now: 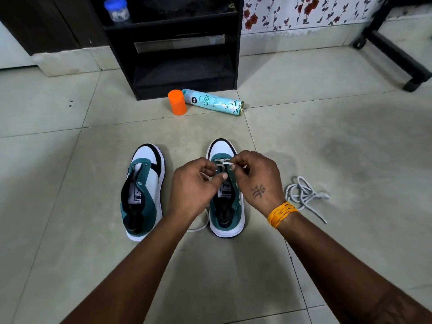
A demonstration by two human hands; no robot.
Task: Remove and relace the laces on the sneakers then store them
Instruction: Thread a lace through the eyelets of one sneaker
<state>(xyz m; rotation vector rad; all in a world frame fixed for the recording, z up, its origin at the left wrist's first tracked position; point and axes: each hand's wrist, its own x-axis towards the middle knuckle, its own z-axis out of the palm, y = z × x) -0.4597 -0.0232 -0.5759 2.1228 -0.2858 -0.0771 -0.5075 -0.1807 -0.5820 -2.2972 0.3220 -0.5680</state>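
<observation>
Head view: two low-top sneakers sit side by side on pale floor tiles (pixel 304 141), toes pointing away from the person. Both are teal suede-like fabric w/ smooth white toe panels, black trim & thick white rubber soles. The left sneaker (pixel 143 192) has bare eyelets & its tongue is flopped open. The right sneaker (pixel 228 206) has a flat white lace (pixel 223 163) crossing its front eyelets; a loose end trails onto the floor between the shoes. Left hand (pixel 195 187) is over the right shoe's tongue, fingers curled w/ thumb & forefinger pinching the lace. Right hand (pixel 259 181) pinches the lace tip at an eyelet, fingertips together; an orange thread band wraps that wrist. A second lace (pixel 304 195), greyish-white, lies tangled on the tiles just right of the right shoe. Farther back, an orange plastic cap (pixel 177 102) stands beside a teal spray can (pixel 214 102) lying on its side, in front of a black shelf unit (pixel 177 47).
</observation>
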